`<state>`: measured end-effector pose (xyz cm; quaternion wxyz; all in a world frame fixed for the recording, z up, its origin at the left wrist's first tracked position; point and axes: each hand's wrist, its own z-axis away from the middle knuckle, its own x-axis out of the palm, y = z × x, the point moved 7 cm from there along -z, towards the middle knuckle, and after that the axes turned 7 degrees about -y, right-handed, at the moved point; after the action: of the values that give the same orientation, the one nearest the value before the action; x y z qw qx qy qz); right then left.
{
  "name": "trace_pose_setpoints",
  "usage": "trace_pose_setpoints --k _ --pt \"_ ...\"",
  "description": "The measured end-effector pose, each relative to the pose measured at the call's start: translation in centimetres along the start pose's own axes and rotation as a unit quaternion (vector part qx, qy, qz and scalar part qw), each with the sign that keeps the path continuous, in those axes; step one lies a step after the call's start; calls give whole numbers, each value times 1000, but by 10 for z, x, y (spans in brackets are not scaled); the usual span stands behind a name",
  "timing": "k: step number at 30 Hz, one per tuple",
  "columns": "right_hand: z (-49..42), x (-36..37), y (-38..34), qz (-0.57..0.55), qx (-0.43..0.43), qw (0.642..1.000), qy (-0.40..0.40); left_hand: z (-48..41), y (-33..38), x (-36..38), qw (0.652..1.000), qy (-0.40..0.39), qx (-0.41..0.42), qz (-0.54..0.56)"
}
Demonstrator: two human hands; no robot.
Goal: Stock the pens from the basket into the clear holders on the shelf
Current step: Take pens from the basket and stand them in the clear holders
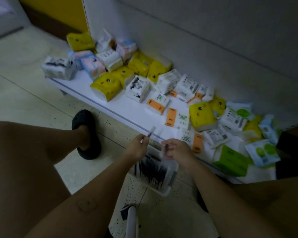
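Nearest the camera, well below the fingers, a pale rounded bar (132,220) is seen at the bottom edge w/ a dark piece beside it; what it belongs to cannot be told. Directly under both sets of fingers a pale basket (165,191) is set on the speckled tile floor (24,100), and dark pens (153,170) are packed in it side by side, lengthwise. Above the basket's far end the left hand (137,147) is held w/ thumb and forefinger pinched on the lower end of a single pen (149,133); the pen is angled up and to the right, away from the fingertips, and its pale far end is blurred over the shelf edge. Just to the right, apart from the left fingers, the right hand (176,150) is held w/ fingers curled in around a thin dark item (166,148); a pale blur is seen below it, and whether it is a pen cannot be told. Left of the left fingers and a bit beyond, a black clog (86,134) is worn on a foot planted on the floor. Beyond the fingertips a low white shelf (120,107) is laid diagonally, approx. upper left to lower right. Past its bare front strip, tissue packs (107,86) in yellow, white, orange-banded, green and pale blue are heaped loosely, some tilted, against a plain grey back panel (213,48). At far upper left, a yellow panel (62,11) is seen.
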<state>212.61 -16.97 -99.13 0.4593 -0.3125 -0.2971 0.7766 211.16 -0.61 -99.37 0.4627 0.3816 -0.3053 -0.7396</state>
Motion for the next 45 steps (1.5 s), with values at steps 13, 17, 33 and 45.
trace_pose_setpoints --k 13,17,33,45 --pt "72 -38 -82 95 -183 976 69 41 108 -11 987 21 128 96" --pt "98 -57 -110 63 -208 973 82 53 152 -10 976 29 189 105" --pt "272 -144 -211 26 -426 857 290 162 326 5 918 15 374 128" --pt "407 -221 -263 -28 -532 771 349 267 470 34 843 -46 534 47"
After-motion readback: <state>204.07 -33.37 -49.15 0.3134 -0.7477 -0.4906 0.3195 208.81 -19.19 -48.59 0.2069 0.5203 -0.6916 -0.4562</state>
